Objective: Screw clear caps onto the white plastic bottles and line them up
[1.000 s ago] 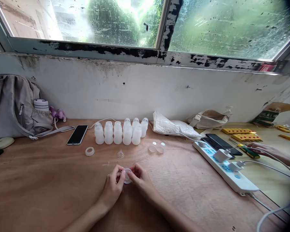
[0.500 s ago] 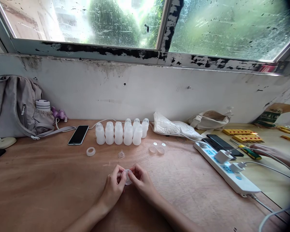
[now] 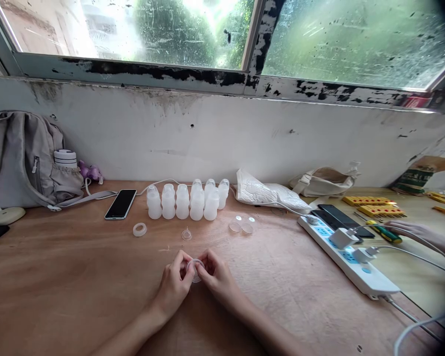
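Between my two hands is a small round translucent cap-like piece (image 3: 196, 279), partly covered by the fingers. My left hand (image 3: 176, 279) pinches its left edge with thumb and fingers, and my right hand (image 3: 214, 276) pinches the right edge. Beyond them on the table lies a clear silicone nipple (image 3: 186, 234). To its left sits a white ring (image 3: 139, 229). On the right are two clear round discs (image 3: 241, 227) with small white pieces behind them. Several frosted white baby bottles (image 3: 182, 202) stand in a group farther back, some with clear domed tops.
A phone (image 3: 120, 204) and a grey backpack (image 3: 22, 158) are at the left. White plastic packaging (image 3: 269, 193) lies by the wall. To the right, a power strip (image 3: 348, 257) with chargers and cables crosses the table, near another person's hand (image 3: 422, 234) and a screwdriver (image 3: 384, 232).
The round piece has tilted slightly between my fingers, its rim now showing above the thumbs. My hands stay in nearly the same place; the view has shifted a little.
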Tool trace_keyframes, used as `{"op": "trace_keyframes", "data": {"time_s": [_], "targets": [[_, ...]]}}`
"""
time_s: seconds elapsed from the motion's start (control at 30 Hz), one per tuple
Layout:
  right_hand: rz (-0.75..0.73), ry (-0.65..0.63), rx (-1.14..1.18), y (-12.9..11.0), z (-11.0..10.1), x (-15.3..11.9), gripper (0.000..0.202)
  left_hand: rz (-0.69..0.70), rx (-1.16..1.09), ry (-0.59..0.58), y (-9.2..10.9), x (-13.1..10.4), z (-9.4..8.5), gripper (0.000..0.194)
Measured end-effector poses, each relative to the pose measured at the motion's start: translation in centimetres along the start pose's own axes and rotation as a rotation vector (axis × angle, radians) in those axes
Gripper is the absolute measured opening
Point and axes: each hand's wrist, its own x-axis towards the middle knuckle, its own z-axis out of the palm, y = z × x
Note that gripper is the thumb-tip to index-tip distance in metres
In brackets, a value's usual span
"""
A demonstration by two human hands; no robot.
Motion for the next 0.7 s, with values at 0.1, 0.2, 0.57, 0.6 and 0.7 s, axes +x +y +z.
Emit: {"op": "trace_keyframes", "data": {"time_s": [0.1, 0.2, 0.57, 0.6, 0.7], "targets": [[-0.012, 0.009, -0.024, 0.02, 0.02, 0.02, 0.013, 0.0, 0.009, 0.006, -0.09, 0.09, 0.08, 0.014], [-0.027, 0.021, -0.046, 0.02, -0.17, 0.09, 0.009, -0.018, 0.001, -0.013, -0.02, 0.19, 0.06, 0.014], [-0.058, 0.027, -0.117, 0.16, -0.14, 0.04, 0.008, 0.005, 0.059, 0.002, -0.06, 0.04, 0.04, 0.01], [-0.06, 0.029, -0.121, 0.21, -0.07, 0.02, 0.008, 0.009, 0.066, 0.003, -0.1, 0.04, 0.09, 0.01], [-0.065, 0.04, -0.137, 0.32, 0.05, -0.03, 0.007, 0.021, 0.078, 0.005, -0.13, 0.01, 0.18, 0.009]]}}
